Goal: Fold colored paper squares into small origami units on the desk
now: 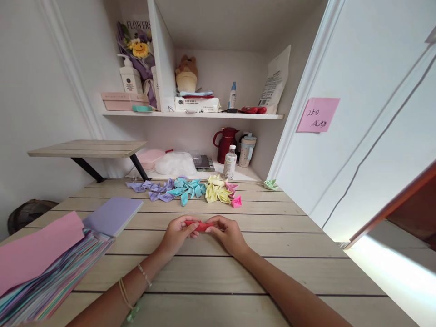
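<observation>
A small folded piece of red paper (203,226) is held just above the slatted table, between my two hands. My left hand (180,230) pinches its left end with thumb and fingers. At the right end, my right hand (227,232) has its thumb and fingers closed on the same paper. Beyond my hands lies a row of folded paper pieces: purple ones (162,190), blue ones (186,188), yellow ones (218,190) and pink ones (236,201). A green folded paper boat (271,185) sits apart, farther right.
On the left lie a thick stack of coloured paper (64,272) and a purple pad (114,214). A small raised shelf (88,149) stands at the back left. Behind the folded pieces are a clear bottle (230,163), a red jug (225,144) and a plastic bag (175,163).
</observation>
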